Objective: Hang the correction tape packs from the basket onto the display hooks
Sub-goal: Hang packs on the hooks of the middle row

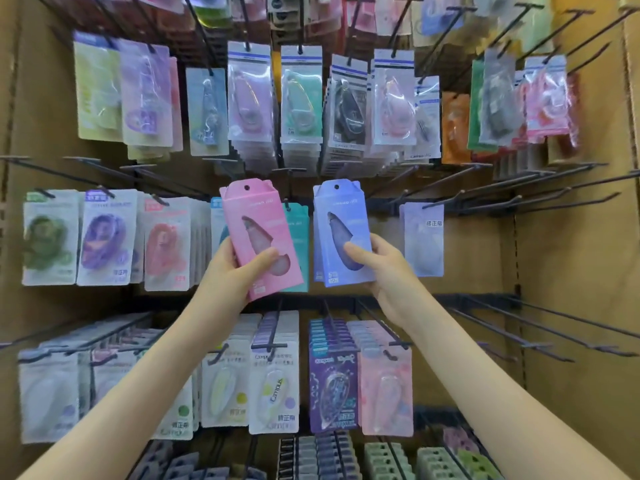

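Display wall (478, 258) is pretty jammed with hanging stock, but the bare hooks (568, 202) right of the middle row leave room. Pink pack (256, 220) is in the left hand (235, 268) and blue pack (346, 209) in the right hand (381, 268). Each is pinched low, thumb in front, so I reckon the punched holes (247, 187) stay free for a hook tip. Basket's out of view.

One pink pack (254, 211), one blue pack (348, 206), one left hand (231, 271), one right hand (385, 268)
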Demonstrator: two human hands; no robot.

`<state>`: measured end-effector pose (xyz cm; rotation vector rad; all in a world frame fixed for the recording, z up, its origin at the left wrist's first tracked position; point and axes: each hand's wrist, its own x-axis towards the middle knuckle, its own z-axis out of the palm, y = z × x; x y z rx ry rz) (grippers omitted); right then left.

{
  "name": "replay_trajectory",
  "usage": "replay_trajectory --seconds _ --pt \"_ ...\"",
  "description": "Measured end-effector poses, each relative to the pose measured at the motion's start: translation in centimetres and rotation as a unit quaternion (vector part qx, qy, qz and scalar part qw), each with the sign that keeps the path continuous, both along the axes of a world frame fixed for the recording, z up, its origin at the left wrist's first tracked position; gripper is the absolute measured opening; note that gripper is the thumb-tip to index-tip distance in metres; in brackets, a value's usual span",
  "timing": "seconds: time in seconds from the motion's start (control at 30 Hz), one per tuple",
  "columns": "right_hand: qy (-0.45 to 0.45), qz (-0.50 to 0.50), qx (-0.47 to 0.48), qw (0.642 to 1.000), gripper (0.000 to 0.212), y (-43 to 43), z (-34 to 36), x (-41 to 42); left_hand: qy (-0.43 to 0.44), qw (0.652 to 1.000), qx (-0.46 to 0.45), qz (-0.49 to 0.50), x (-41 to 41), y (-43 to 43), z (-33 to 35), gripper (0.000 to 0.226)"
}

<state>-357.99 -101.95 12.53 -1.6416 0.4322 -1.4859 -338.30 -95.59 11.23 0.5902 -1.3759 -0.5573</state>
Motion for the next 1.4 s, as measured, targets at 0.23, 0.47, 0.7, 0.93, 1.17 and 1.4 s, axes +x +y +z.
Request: replay_trajectory --seconds 0.23,0.47,0.7,0.93,1.17,1.4 --pt "-0.047 0.004 0.001 0.999 0.013 -0.2 -0.4 0.4 -0.020 1.000 -0.001 0.004 0.5 -0.4 0.1 0.054" --pt "-0.055 -0.026 -0.014 0.998 0.019 -0.1 -0.1 -0.1 -0.012 1.000 0.006 0.006 1.0 -1.4 -0.4 0.061" --pt "-0.040 -0.087 -0.021 0.995 0.025 -0.2 -0.9 0.0 0.006 1.000 -0.013 0.008 2.0 -1.2 0.0 0.048" --pt "0.000 -0.124 0.011 0.992 0.027 -1.6 -0.1 1.5 0.010 1.000 -0.002 0.005 3.0 -0.9 -0.3 0.045" --pt "0.060 -0.183 0.043 0.980 0.040 -4.3 1.1 4.0 -0.004 1.000 0.016 0.000 4.0 0.0 -0.8 0.056" --pt "0.205 -0.399 -0.009 0.894 0.058 -5.9 0.4 3.6 -0.035 0.998 0.043 0.012 5.3 0.7 -1.1 0.055"
